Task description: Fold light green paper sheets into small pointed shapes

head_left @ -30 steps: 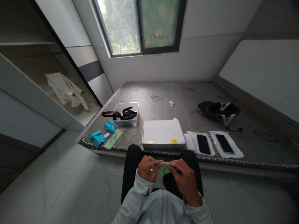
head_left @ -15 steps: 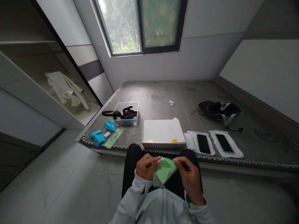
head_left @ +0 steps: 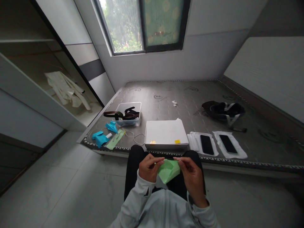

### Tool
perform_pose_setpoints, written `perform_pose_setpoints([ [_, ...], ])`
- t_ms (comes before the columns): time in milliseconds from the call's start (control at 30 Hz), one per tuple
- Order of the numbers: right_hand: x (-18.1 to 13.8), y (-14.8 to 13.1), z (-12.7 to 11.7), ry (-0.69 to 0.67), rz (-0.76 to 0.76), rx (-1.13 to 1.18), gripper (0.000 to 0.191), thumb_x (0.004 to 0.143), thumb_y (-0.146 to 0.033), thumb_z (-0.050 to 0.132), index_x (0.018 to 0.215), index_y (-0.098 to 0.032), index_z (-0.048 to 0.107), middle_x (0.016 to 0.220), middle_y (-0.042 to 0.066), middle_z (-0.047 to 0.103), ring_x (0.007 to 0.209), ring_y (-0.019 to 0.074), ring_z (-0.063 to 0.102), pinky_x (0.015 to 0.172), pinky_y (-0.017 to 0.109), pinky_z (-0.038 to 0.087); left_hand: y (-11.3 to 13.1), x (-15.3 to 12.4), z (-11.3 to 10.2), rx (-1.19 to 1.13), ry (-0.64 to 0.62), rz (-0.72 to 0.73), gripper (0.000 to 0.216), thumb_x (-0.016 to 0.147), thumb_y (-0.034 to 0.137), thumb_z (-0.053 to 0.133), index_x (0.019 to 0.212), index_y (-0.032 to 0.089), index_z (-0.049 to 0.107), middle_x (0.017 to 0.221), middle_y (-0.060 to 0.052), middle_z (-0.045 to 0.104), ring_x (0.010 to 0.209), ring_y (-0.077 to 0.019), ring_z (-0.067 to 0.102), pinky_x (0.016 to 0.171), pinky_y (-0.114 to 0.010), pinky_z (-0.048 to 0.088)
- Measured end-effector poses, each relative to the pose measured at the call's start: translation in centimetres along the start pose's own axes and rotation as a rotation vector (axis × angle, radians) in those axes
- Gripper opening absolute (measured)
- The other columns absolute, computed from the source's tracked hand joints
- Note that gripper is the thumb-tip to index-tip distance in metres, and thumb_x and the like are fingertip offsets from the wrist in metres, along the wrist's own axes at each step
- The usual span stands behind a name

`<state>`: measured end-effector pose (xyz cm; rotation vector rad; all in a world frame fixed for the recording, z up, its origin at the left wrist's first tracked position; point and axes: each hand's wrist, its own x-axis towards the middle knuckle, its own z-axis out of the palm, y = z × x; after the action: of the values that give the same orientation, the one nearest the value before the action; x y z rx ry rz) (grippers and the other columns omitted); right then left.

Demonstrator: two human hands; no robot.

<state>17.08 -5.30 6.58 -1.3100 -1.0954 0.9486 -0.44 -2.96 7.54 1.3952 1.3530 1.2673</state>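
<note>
Green sheet, spread between two hands

Mattress (head_left: 190, 112): grey, one. The widest item in my view, across mid-frame; in place since a second ago.

White box (head_left: 166, 133): one. Lies at the mattress's near edge, centre of frame; unmoved.

Dark headgear (head_left: 210, 109): one. Right of centre, on the mattress; unmoved.

Clear plastic bin (head_left: 128, 123): one. Left of centre, a dark belt (head_left: 110, 114) lying over its rim; unmoved.

Right hand (head_left: 192, 177): lower centre of frame, fingertips pinching the sheet's upper right edge.

Left hand (head_left: 148, 168): lower centre, fingertips pinching the upper left edge. A second ago I saw both sets of fingertips almost meeting; now a clear gap parts them.

Green sheet (head_left: 168, 172): one, creased. Lower centre, between the hands, seen against dark trousers (head_left: 134, 166). A second ago mostly hidden; half a second ago already spread, much as now.
</note>
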Motion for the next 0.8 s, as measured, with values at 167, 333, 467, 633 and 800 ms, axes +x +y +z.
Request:
perform_pose_setpoints([
  [167,-0.4,-0.3,0.6,-0.098,-0.029,-0.077,0.021,0.087,-0.038,0.058,0.093,-0.021,0.069,0.103,0.008,0.071,0.092,0.0202,0.067,0.079,0.026,0.052,0.9,-0.2,0.4,0.072,-0.031,0.024,0.024,0.076,0.039,0.066,0.074,0.016,0.074,0.064,0.0,0.058,0.049,-0.0002,0.039,0.049,-0.015,0.028],
  [333,-0.6,-0.6,1.3,-0.113,-0.004,-0.106,0.025,0.089,-0.04,0.055,0.103,-0.022,0.064,0.109,0.008,0.07,0.097,0.0202,0.067,0.08,0.026,0.053,0.7,-0.2,0.7,0.079,-0.028,-0.003,0.024,0.076,0.039,0.066,0.073,0.016,0.072,0.066,0.001,0.06,0.05,-0.0005,0.041,0.05,-0.014,0.03],
  [467,-0.4,-0.7,1.5,-0.169,0.025,-0.157,0.034,0.086,-0.042,0.059,0.114,-0.023,0.059,0.105,0.007,0.071,0.088,0.0196,0.069,0.07,0.025,0.055,0.4,0.0,0.8,0.022,0.027,-0.063,0.026,0.075,0.04,0.067,0.075,0.015,0.071,0.066,0.001,0.061,0.051,-0.0005,0.042,0.05,-0.013,0.032],
  [633,-0.4,0.0,1.5,-0.109,0.072,-0.096,0.034,0.085,-0.045,0.06,0.109,-0.021,0.057,0.083,0.003,0.071,0.063,0.0139,0.064,0.051,0.019,0.047,0.2,0.2,0.6,0.041,-0.009,-0.074,0.028,0.075,0.041,0.067,0.083,0.015,0.071,0.068,0.0,0.065,0.052,-0.0005,0.045,0.049,-0.01,0.034],
  [800,0.1,0.9,1.1,-0.06,0.129,-0.011,0.031,0.086,-0.049,0.057,0.098,-0.02,0.054,0.087,0.004,0.068,0.049,0.0099,0.054,0.04,0.019,0.04,-0.7,0.6,-0.4,0.071,-0.278,0.144,0.026,0.078,0.039,0.064,0.088,0.017,0.073,0.082,-0.005,0.072,0.064,-0.0034,0.06,0.057,-0.009,0.045],
])
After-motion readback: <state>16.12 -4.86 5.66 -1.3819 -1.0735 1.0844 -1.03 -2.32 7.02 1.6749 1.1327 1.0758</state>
